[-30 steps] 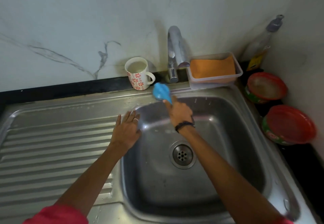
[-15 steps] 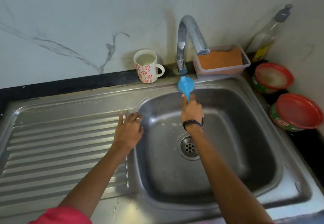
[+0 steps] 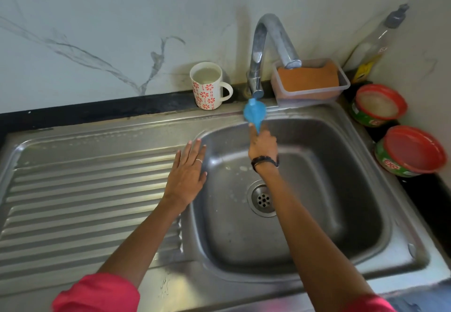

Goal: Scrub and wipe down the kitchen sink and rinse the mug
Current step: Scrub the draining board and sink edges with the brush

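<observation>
Near edge: two pink sleeves [image 3: 97,292], both forearms reaching over a stainless steel sink [image 3: 402,258]. Basin holds a round drain strainer [image 3: 263,199]; a few pale flecks lie on the basin floor near it. Left of the basin, ribbed drainboard [image 3: 85,201].

Left hand [image 3: 186,176]: flat, fingers straight and slightly spread, resting on the rim between drainboard and basin. Ring on one finger.

Right hand [image 3: 263,146]: fingers curled round the handle of a blue scrubber [image 3: 254,112], whose head is against the sink's back rim, just below the faucet [image 3: 268,43] base. Black band on the wrist.

Back ledge: floral mug [image 3: 207,89] stands upright left of the faucet, pale liquid inside. Right of the faucet, a clear tub with an orange sponge [image 3: 307,78]. Far right: two red-rimmed green tubs [image 3: 412,151], bottle [image 3: 373,45] in the corner.
</observation>
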Motion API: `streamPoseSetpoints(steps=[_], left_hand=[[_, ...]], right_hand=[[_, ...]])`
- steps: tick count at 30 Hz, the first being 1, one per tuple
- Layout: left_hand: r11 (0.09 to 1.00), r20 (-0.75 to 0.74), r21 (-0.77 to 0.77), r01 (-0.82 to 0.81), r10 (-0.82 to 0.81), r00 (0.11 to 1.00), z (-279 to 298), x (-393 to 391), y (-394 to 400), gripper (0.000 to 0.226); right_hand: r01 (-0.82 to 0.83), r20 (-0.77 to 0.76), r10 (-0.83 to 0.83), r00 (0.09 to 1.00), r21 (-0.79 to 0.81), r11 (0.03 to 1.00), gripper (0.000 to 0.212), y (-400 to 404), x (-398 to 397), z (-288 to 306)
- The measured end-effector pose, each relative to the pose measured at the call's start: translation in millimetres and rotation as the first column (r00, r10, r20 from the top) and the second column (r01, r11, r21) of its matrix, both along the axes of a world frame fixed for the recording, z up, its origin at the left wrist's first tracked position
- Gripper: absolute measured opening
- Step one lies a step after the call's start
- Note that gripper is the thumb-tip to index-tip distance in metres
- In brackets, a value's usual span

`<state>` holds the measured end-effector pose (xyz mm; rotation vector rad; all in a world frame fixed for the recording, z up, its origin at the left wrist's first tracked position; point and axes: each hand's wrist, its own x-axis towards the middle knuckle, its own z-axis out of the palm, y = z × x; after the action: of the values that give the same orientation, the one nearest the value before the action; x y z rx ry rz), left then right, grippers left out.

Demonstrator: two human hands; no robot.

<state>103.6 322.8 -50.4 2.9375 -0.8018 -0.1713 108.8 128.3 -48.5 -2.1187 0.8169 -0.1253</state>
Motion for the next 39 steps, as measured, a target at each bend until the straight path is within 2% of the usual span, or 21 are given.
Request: streamPoseSetpoints(steps=[2,4,8,12,13,15,18,23,26,29,31,33,34,36,39], left_hand=[[0.999,0.02,-0.048,-0.008,0.009,1.0,-2,1,-4,0.067],[0.996,0.033,-0.086,-0.005,0.008,0.999,-2,2,-7,0.065],[0.984,0.05,-0.17,0.061,-0.054,0.997,0,11,-14,0.062],[0.938,0.101,-0.336,0.083,-0.052,0.994,5,17,-42,0.052],[0.92,0.132,-0.385,0.07,-0.021,0.991,7,17,-53,0.048],[0.872,0.163,-0.488,0.037,0.049,0.985,16,18,-79,0.042],[0.798,0.068,-0.603,0.0,0.052,0.996,26,29,-123,0.04],[0.773,-0.169,-0.627,-0.095,-0.016,0.985,23,59,-195,0.055],[0.643,-0.271,-0.721,-0.258,0.082,0.959,24,71,-224,0.058],[0.583,-0.182,-0.781,-0.224,0.132,0.974,27,76,-238,0.057],[0.597,-0.165,-0.779,-0.192,0.1,0.981,27,78,-244,0.047],[0.664,-0.152,-0.723,-0.191,0.116,0.981,30,81,-247,0.031],[0.67,-0.15,-0.717,-0.19,0.118,0.982,34,83,-247,0.03],[0.607,-0.149,-0.773,-0.186,0.111,0.983,42,86,-248,0.029],[0.476,-0.159,-0.858,-0.193,0.111,0.981,64,89,-251,0.014]], right_hand=[[-0.243,0.006,0.243,0.97,-0.013,0.97,0.045,15,5,-1],[-0.342,0.002,0.343,0.939,-0.035,0.939,0.045,12,9,7],[-0.111,0.009,0.111,0.994,0.037,0.993,0.049,-16,1,11],[-0.22,-0.018,0.219,0.976,-0.126,0.967,0.048,-15,-13,2],[-0.2,-0.007,0.201,0.98,-0.125,0.972,0.048,-19,-15,-1],[-0.097,0.034,0.097,0.995,-0.018,0.995,0.047,-36,-20,-4],[0.039,0.068,-0.046,0.997,0.101,0.994,0.045,-63,-41,-14],[0.152,0.127,-0.184,0.975,0.226,0.962,0.033,-106,-76,-16],[0.118,0.169,-0.162,0.972,0.242,0.963,0.026,-130,-82,-7],[0.07,0.194,-0.119,0.974,0.242,0.968,0.026,-147,-80,-2],[0.038,0.201,-0.09,0.976,0.25,0.967,0.027,-155,-80,-2],[0.008,0.196,-0.056,0.979,0.237,0.971,0.028,-160,-80,-3],[-0.003,0.191,-0.041,0.981,0.228,0.974,0.028,-161,-81,-4],[-0.019,0.179,-0.018,0.984,0.202,0.979,0.029,-166,-83,-5],[-0.002,0.186,-0.024,0.982,0.14,0.99,0.029,-174,-82,-7]])
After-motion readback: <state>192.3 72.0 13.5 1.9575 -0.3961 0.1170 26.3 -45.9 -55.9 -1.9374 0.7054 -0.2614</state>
